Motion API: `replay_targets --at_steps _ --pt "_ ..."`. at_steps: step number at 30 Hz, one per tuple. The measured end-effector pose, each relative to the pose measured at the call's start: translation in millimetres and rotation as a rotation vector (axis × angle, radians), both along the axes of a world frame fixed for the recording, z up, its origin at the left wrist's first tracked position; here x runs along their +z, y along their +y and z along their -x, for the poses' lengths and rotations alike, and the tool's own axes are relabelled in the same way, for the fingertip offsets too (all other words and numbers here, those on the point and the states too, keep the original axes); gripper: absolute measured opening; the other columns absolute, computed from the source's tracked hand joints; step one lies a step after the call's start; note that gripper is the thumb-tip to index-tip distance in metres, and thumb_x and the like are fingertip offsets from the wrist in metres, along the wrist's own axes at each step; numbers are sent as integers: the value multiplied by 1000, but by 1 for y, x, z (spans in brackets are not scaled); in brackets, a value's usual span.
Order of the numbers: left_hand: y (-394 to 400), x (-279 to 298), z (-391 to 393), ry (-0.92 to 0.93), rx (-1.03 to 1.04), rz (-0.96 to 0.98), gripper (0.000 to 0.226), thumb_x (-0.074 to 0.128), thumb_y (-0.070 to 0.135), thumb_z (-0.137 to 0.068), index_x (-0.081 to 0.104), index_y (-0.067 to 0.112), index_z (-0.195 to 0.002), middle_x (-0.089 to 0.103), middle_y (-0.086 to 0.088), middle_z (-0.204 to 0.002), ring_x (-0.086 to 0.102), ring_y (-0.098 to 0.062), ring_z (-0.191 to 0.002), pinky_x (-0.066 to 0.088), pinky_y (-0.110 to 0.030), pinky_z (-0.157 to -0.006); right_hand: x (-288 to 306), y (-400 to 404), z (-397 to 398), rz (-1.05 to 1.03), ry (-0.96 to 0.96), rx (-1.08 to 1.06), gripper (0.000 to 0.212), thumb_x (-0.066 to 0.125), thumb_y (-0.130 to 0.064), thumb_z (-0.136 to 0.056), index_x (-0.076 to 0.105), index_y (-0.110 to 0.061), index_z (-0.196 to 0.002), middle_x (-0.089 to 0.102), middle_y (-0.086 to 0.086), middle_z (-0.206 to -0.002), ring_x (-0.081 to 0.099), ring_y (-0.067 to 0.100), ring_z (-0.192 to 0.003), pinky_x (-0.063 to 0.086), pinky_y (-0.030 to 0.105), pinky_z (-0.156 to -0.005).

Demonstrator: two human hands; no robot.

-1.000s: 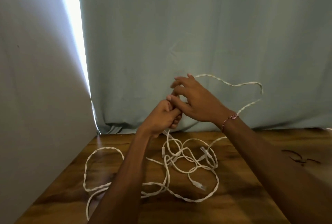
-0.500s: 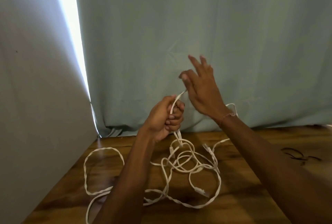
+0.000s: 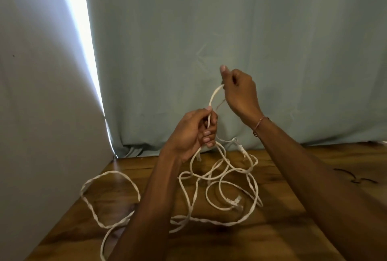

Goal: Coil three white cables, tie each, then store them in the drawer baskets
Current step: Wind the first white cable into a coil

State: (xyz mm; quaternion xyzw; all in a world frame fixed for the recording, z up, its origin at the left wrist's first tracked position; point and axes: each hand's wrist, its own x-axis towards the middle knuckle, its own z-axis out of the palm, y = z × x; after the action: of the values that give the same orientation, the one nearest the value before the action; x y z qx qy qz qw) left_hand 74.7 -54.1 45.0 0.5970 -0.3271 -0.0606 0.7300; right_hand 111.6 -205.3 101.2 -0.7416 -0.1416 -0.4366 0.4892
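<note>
A tangle of white cables [image 3: 219,179] lies on the wooden table [image 3: 282,229], loops crossing each other, with a plug end [image 3: 234,202] on the right of the heap. My left hand [image 3: 192,133] is raised above the heap and grips a cable strand in its curled fingers. From that fist the strand [image 3: 213,97] arcs up to my right hand [image 3: 238,89], which pinches it a little higher and to the right. More cable hangs from my left fist down into the tangle. A twisted white loop [image 3: 109,177] spreads out at the left.
A pale blue-green curtain [image 3: 230,40] hangs behind the table, with a bright gap [image 3: 83,30] at its left edge. A grey wall [image 3: 41,114] borders the table's left side. Thin dark ties [image 3: 354,179] lie on the wood at the far right.
My right hand has gone from spread fingers to a pinch on the cable and has pulled the strand up and right. The tangle on the table has shifted slightly.
</note>
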Motion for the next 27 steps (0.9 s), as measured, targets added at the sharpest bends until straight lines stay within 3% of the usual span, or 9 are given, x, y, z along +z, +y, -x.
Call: replay_targets --at_steps 3,6,9,12,14,17,19,23,27 --pt "2 1 1 -56 73 -14 39 37 34 -110 55 9 -86 34 -5 -59 31 -15 -50 34 -27 -49 -10 3 6 330 -156 26 43 39 -41 -108 72 -15 -96 71 -4 -96 63 8 -91 45 24 -85" --pt "1 0 2 -66 108 -40 40 33 41 -109 53 10 -94 32 -6 -60 30 -16 -50 36 -26 -48 -19 5 10 429 -168 120 45 44 -38 -107 64 -16 -73 65 -2 -68 61 8 -68 46 25 -68" --pt "0 -1 3 -78 140 -74 44 31 44 -109 55 8 -97 33 -7 -59 32 -16 -49 39 -27 -49 -16 4 8 348 -149 69 50 49 -37 -106 42 -22 -59 44 -3 -54 43 7 -51 33 20 -55" --pt "2 1 2 -63 126 -67 50 34 46 -107 58 4 -94 37 -9 -61 39 -18 -52 45 -29 -53 -7 3 6 138 -61 134 57 48 -45 -104 47 -7 -61 47 8 -55 44 11 -55 36 28 -56" --pt "5 2 1 -80 116 -56 46 36 38 -109 60 2 -93 42 -10 -63 45 -19 -57 50 -31 -60 -2 4 6 -7 -20 164 56 50 -47 -103 42 -16 -57 40 -9 -47 46 14 -57 39 27 -57" --pt "9 3 1 -191 153 -77 36 38 23 -110 60 1 -93 44 -7 -64 46 -18 -60 50 -35 -72 2 9 7 -99 -1 180 54 52 -46 -103 40 -19 -57 34 -14 -43 41 5 -50 43 26 -61" --pt "12 4 3 -252 200 -79 35 37 25 -111 59 3 -94 41 -4 -60 41 -18 -57 48 -40 -78 3 11 10 -35 -29 157 49 50 -44 -104 54 -16 -64 45 -16 -49 46 0 -49 41 19 -60" --pt "13 9 5 -258 232 10 37 35 34 -110 57 7 -98 32 -1 -55 29 -17 -53 48 -37 -75 4 11 24 259 -75 164 41 40 -43 -107 73 -19 -101 70 -14 -97 63 -4 -93 45 9 -79" --pt "12 14 9 -178 195 113 43 33 37 -110 59 6 -99 27 -4 -55 26 -16 -50 46 -30 -63 -8 7 28 330 -30 247 32 47 -42 -105 66 -18 -113 62 -20 -93 57 -10 -84 44 7 -75"
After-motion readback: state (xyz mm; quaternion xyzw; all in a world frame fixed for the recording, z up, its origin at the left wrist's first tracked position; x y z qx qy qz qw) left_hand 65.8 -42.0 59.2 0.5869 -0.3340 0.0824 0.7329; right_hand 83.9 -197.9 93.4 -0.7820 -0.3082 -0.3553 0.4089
